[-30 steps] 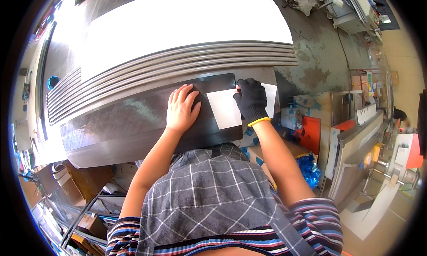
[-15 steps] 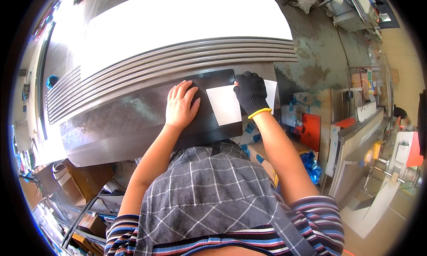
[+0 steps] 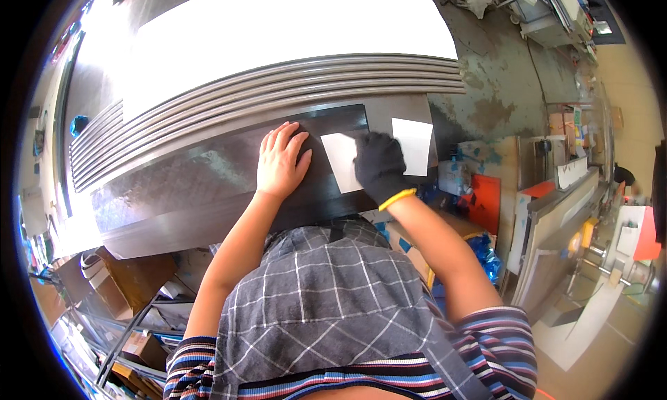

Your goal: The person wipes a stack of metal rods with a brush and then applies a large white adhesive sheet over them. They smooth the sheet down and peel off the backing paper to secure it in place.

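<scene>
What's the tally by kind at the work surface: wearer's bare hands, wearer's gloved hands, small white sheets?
Bare: left hand, 1
Gloved in black: right hand, 1
Small white sheets: 2
Total: 4

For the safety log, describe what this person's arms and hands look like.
The left hand is bare. The right hand wears a black glove with a yellow edge at the wrist. Both forearms are bare, below short sleeves striped in black, white, blue and reddish.
</scene>
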`<state>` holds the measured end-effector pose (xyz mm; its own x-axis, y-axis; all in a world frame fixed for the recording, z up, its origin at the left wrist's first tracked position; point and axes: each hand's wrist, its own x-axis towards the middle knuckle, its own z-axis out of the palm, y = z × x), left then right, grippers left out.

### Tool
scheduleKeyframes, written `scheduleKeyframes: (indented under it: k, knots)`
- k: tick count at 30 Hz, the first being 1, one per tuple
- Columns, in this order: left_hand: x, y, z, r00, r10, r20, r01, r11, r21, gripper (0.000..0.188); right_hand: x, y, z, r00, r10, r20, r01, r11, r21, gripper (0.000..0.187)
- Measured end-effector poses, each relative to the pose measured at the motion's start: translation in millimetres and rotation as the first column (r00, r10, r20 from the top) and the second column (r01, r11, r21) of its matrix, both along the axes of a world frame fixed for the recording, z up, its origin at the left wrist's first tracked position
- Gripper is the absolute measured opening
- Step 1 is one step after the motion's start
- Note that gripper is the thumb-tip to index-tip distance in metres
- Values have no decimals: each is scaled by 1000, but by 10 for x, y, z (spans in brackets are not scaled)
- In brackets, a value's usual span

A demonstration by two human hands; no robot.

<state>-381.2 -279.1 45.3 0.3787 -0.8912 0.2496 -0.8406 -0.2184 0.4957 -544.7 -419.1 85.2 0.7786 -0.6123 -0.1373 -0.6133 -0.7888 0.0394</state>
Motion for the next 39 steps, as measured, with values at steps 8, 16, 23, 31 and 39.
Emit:
scheduleKeyframes:
  k: [8, 16, 23, 31, 39]
  knots:
    - [19, 6, -5, 1000, -9, -7, 8, 1000, -8, 37, -62, -126, -12, 889, 54, 454, 48, 977, -210, 47]
    - [109, 25, -87, 978, -19, -206, -13, 988, -156, 30, -1058, 256, -86, 709, -212, 673, -49, 937, 347, 28]
    - [211, 184, 57, 977, 10, -211, -41, 989, -141, 25, -1032, -883, -17, 932, -219, 288, 290, 928, -235, 35]
    - [122, 447, 2, 976, 203, 75, -202, 979, -16, 32, 66, -174, -451, 854, -199, 481, 269, 960, -81, 41]
    - [98, 461, 2, 975, 216, 53, -216, 976, -1, 32, 89, -177, -410, 660, -190, 727, 293, 956, -15, 27]
